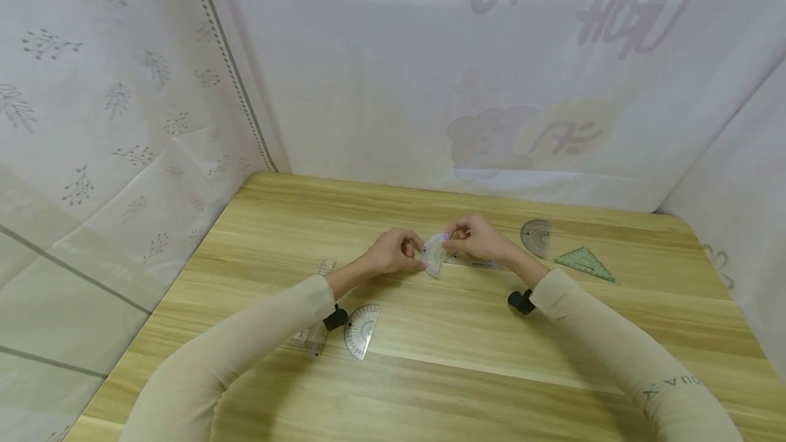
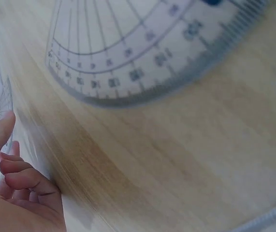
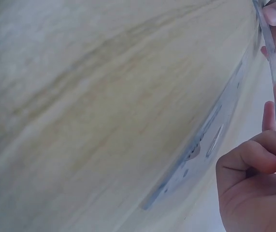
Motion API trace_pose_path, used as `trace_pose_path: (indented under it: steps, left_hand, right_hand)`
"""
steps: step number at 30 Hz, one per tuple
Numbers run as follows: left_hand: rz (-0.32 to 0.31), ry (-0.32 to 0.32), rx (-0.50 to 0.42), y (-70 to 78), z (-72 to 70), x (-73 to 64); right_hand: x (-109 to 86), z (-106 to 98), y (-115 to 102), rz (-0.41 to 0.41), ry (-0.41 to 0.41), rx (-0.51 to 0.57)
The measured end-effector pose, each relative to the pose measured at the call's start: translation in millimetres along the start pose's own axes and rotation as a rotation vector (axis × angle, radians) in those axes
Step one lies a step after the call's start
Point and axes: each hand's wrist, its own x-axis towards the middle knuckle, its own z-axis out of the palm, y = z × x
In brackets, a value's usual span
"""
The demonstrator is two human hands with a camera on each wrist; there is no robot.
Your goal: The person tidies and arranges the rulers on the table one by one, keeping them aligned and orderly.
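Between my two hands, raised a little off the table, is a clear half-round protractor. My left hand pinches its left side. The right hand pinches its upper right edge between thumb and fingers. In the right wrist view this protractor shows edge-on, with fingers of both hands at it. A flat clear drawing template or ruler lies on the table below my right hand. Another clear protractor lies near my left wrist and looms large in the left wrist view.
Under my left forearm lies a clear ruler-like piece, partly hidden. A grey protractor and a green set square lie right of my right hand. Patterned cloth hangs behind the wooden table.
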Motion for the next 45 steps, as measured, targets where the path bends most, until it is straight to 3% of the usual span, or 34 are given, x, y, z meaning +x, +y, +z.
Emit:
trace_pose_path:
  steps: [10, 18, 25, 30, 45]
  left_hand:
    - [0.013, -0.008, -0.09, -0.2, -0.3, -1.9]
    - [0.028, -0.022, -0.213, 2.7, -1.5, -10.0]
    - [0.004, 0.018, -0.272, 3.7, -0.4, -17.6]
    - [-0.018, 0.012, -0.319, 5.4, 2.3, -22.9]
    - [0.006, -0.026, -0.308, 13.1, 5.0, -41.9]
  right_hand:
    - [-3.4, -4.8, -5.5, 0.082, 0.0, 0.051]
    - [-6.9, -10.8, -13.2, 0.029, -0.014, 0.06]
    - [-10.8, -14.4, -17.1, -0.045, -0.035, 0.064]
    - [-13.8, -17.5, -17.7, -0.066, -0.058, 0.111]
    - [-23.0, -15.8, -27.6, -0.013, -0.062, 0.096]
